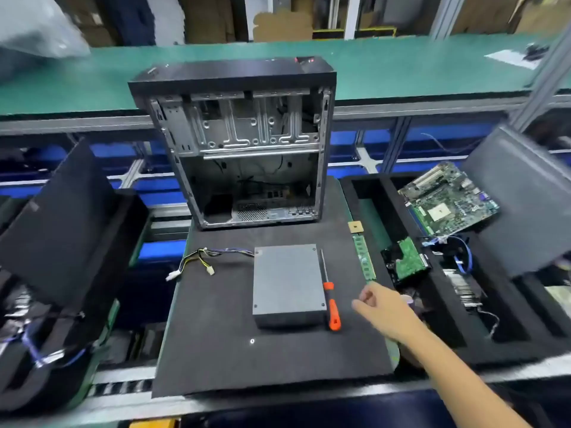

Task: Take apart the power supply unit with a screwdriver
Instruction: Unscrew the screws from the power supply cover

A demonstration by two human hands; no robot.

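The power supply unit lies flat at frame centre, long axis running top to bottom. Just right of it lies the screwdriver, parallel, orange handle toward the lower edge. The right hand, its grip loosely curled and empty, hovers near the handle.

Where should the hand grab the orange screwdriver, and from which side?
Probably the orange handle of the screwdriver, coming from the right, where the right hand already hovers. The grey power supply lies close along its left, and the thin metal shaft gives little to hold.
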